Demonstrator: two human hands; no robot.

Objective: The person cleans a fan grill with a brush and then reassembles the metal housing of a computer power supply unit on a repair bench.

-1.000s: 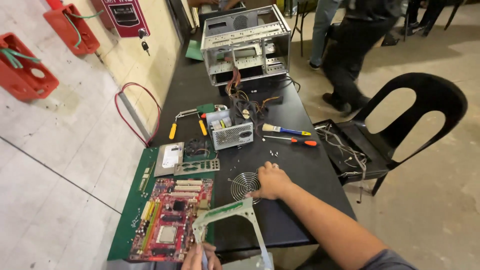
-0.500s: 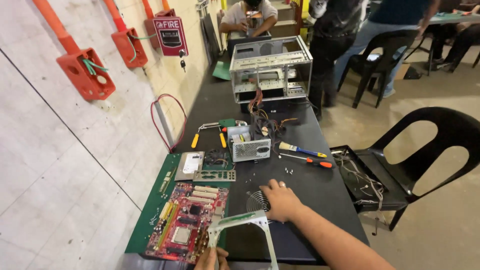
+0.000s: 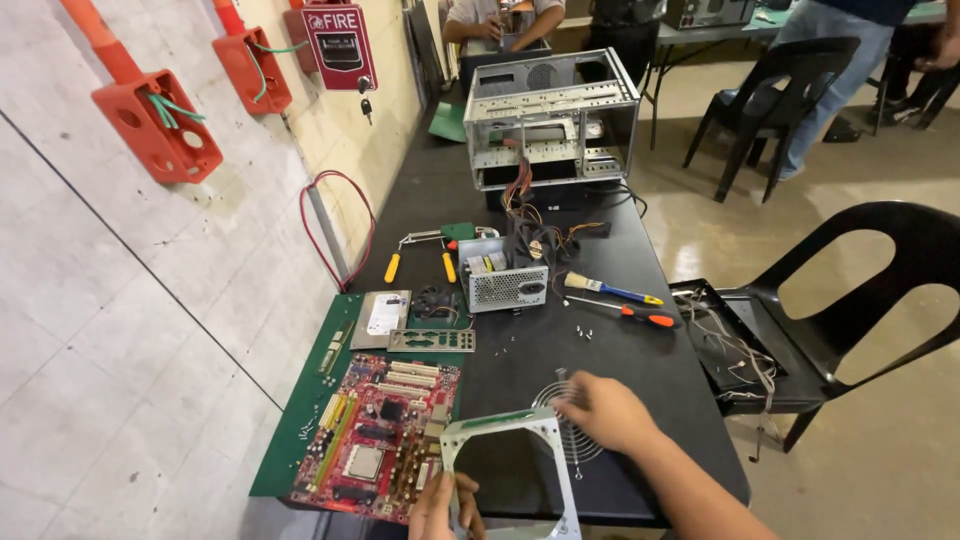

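Left hand [image 3: 445,505] pinching metal frame [image 3: 510,470] at its near edge, right hand [image 3: 610,410] just right of frame, fingers curled on fan grille [image 3: 560,400], motherboard [image 3: 380,435] just left of frame.

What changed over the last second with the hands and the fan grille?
Little moved. The right hand went from the right edge of the round fan grille to lying over it. The left hand kept its grip on the metal frame. The red circuit board, brush and screwdriver stayed put.
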